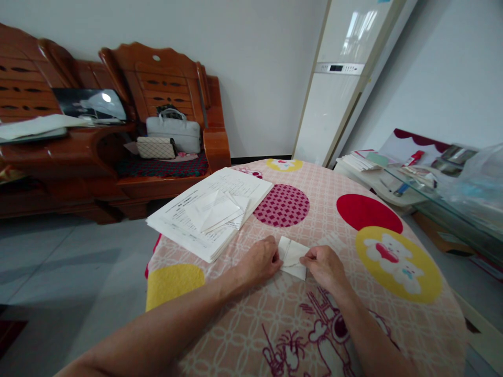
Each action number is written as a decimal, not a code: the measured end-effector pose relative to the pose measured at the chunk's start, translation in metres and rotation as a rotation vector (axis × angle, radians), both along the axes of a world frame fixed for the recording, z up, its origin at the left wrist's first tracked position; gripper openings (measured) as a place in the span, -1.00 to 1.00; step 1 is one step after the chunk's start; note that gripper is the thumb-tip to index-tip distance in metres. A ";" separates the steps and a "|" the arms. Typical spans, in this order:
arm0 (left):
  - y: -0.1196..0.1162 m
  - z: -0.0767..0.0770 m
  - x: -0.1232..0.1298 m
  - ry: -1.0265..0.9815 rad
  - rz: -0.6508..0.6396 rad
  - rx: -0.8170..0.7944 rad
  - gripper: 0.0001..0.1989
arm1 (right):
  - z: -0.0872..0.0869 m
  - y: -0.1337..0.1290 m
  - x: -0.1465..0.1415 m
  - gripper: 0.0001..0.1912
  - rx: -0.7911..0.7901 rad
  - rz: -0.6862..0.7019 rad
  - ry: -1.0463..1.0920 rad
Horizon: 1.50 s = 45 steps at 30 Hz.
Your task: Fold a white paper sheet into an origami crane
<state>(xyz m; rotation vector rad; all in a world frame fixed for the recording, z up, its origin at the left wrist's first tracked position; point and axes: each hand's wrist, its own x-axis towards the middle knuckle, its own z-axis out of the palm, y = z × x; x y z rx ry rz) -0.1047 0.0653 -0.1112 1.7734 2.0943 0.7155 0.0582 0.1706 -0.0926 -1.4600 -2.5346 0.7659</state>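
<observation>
A small folded piece of white paper (291,254) lies on the patterned tablecloth, with crease lines and a little print showing. My left hand (262,257) rests at its left edge, fingers curled and pressed against the paper. On the right side, my right hand (324,265) pinches the paper between thumb and fingertips. Up and to the left sits a stack of printed sheets (188,230). Several folded white paper pieces (220,210) lie loosely on top of that stack.
The round table wears a pink tablecloth (243,319) with coloured circles. At right stands a glass-topped side table (424,201) with papers and a plastic bag (483,178). Behind are a wooden bench (157,78) with a grey bag (184,133) and a tall white cabinet-like unit (330,99).
</observation>
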 end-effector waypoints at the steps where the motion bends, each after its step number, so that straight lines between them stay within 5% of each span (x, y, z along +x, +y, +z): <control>1: -0.001 0.000 0.001 0.006 -0.001 0.004 -0.90 | 0.000 0.000 0.000 -0.84 0.001 0.002 -0.001; 4: -0.003 0.000 0.001 -0.002 -0.051 0.071 -0.95 | -0.001 0.000 0.000 -0.85 -0.005 0.002 -0.006; 8: -0.003 -0.002 0.001 -0.055 -0.291 0.206 -0.70 | -0.001 0.000 -0.001 -0.86 -0.006 0.001 -0.009; 12: -0.001 -0.005 0.001 0.036 -0.445 0.150 -0.65 | -0.001 0.003 0.000 -0.83 -0.017 0.014 -0.001; 20: -0.002 -0.003 0.002 0.302 -0.488 0.096 -0.61 | -0.007 0.012 0.016 -0.70 -0.276 0.088 0.118; 36: -0.005 0.010 0.008 0.351 -0.500 0.056 -0.69 | -0.001 0.001 0.009 -0.81 -0.011 0.084 0.006; 45: -0.006 0.010 0.008 0.358 -0.497 0.042 -0.66 | -0.001 0.004 0.017 -0.90 -0.042 0.030 0.140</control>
